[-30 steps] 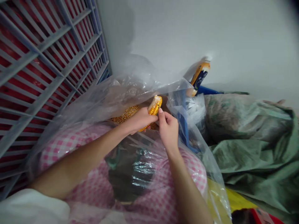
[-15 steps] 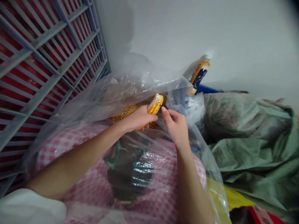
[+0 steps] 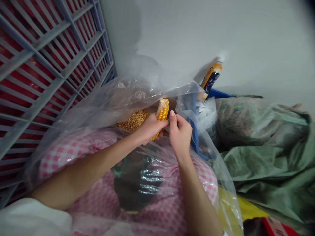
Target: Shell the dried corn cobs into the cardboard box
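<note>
My left hand is wrapped around a corn cob, which stands tilted with its upper end out of the fist. One side of the cob is pale and stripped; rows of yellow kernels cover the other. Close against its right side is my right hand, fingers curled and thumb up by the kernels. Whatever its fingers may hold is hidden. Below and left of the cob, a heap of loose corn kernels lies inside a large clear plastic bag. The bag's near side drapes over my pink checked trousers.
A slatted grey crate with red contents rises on the left. At the back right, an orange and dark bottle leans by the white wall. Stuffed sacks and green cloth fill the right side.
My left hand has turned the cob more upright and shifted slightly right. The right hand has moved a little left and down, nearer the cob. More of the kernel heap shows.
</note>
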The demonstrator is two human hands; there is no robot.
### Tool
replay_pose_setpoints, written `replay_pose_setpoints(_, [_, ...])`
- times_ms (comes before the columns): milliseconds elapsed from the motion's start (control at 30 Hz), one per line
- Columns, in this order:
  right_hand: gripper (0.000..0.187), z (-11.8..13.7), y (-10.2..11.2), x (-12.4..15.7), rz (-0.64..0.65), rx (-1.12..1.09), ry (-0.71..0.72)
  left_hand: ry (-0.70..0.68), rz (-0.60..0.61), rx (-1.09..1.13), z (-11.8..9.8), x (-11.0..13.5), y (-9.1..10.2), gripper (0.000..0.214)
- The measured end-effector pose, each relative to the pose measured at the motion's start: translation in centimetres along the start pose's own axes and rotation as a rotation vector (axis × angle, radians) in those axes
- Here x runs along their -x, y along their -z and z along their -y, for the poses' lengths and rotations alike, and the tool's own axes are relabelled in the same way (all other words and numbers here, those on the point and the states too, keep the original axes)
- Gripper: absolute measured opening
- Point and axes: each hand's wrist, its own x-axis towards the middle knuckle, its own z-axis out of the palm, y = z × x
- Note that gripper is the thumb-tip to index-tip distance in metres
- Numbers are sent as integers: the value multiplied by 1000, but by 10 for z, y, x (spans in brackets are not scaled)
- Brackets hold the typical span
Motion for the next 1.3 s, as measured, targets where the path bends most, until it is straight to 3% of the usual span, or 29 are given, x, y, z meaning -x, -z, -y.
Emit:
replay_pose_setpoints(300, [44, -1, 22, -7, 205, -20, 16, -74, -37, -134, -2, -3, 10, 9])
replay_pose_setpoints(767, [44, -6, 31, -13, 300, -68, -65, -147, -76, -463, -9, -3, 13, 11])
replay_pose_setpoints(1033, [43, -14, 42, -17, 495, -214, -253, -88, 10, -614, -8, -1, 14, 17])
replay_pose_setpoints(1133, [44, -13, 36, -15, 435, -196, -231, -73, -36, -568, -7, -2, 12, 17])
replay_pose_setpoints(1300, [44, -2, 10, -4, 162, -88, -109, -155, -131, -430, -7, -6, 10, 11])
